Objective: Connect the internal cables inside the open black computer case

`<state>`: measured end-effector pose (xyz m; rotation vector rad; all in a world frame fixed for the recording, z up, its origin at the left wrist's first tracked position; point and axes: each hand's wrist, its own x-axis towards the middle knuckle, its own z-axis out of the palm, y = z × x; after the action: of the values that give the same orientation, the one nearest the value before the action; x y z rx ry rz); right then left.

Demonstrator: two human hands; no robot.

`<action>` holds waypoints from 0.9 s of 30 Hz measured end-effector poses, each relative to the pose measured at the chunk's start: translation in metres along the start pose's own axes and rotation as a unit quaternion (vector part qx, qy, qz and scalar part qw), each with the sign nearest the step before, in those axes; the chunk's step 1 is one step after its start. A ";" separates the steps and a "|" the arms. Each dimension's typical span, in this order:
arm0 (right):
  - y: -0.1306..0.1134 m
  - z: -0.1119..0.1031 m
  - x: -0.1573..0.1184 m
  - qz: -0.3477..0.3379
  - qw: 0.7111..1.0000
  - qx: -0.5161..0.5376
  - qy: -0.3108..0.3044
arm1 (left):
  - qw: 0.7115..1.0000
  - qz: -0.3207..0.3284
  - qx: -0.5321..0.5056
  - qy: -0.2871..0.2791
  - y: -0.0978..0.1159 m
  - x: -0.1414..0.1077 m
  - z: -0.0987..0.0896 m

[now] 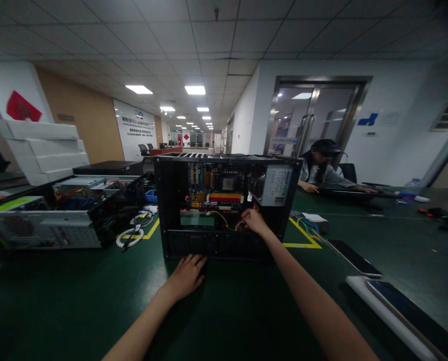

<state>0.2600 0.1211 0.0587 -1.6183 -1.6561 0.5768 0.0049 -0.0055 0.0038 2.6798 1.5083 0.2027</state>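
Note:
An open black computer case (194, 244) stands on the green table, its inside facing me. Within it are a motherboard (229, 183) with red and yellow slots and, at the upper right, a silver power supply (279, 185). My left hand (187, 273) lies with fingers spread on the table against the case's lower front edge, holding nothing. My right hand (252, 220) reaches into the case below the power supply, its fingers pinched at a bundle of thin cables (240, 225). A yellowish cable (221, 216) runs left from there.
More opened computer cases (58, 225) and a coiled white cable (130, 237) are on the left. Flat dark panels (354, 256) lie at the right. Across the table at the right sits a person (321, 165) with both hands near a dark flat object.

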 end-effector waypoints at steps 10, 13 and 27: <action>0.000 -0.010 -0.042 -0.077 0.976 -0.200 0.033 | 1.000 0.001 0.001 0.002 -0.001 0.000 0.002; 0.001 -0.004 -0.054 -0.085 0.969 -0.224 0.062 | 1.000 0.000 -0.001 0.004 -0.001 0.000 0.002; -0.008 -0.009 -0.049 -0.083 0.974 -0.209 0.001 | 1.000 0.000 0.000 0.000 0.003 -0.001 -0.003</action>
<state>0.2585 0.0709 0.0606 -1.7415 -1.9830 0.1429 0.0065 -0.0080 0.0076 2.6799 1.5071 0.2034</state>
